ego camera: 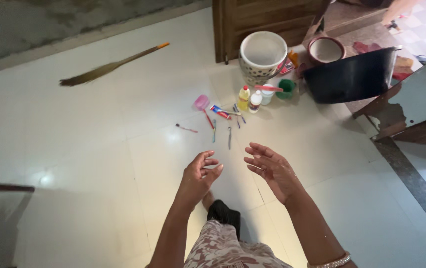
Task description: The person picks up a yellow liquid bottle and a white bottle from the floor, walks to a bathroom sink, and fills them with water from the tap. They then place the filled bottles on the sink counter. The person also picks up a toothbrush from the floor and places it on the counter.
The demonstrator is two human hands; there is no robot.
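Observation:
My left hand [199,176] hovers over the white tiled floor with fingers curled loosely, holding nothing. Beside it, my right hand [271,166] is open with fingers spread, palm turned inward, also empty. Ahead of both hands, several toothbrushes [214,130] and a toothpaste tube [220,111] lie scattered on the floor. A pink ladle-like scoop [202,103] lies left of the tube. A yellow bottle [243,98] and a small white bottle [255,101] stand just beyond.
A spotted white bucket [262,55] stands by a wooden door [252,17]. A black tub [352,77] and a brown bowl [325,49] are to the right. A broom [111,65] lies at the far left. A green cup [287,88] sits near the bucket.

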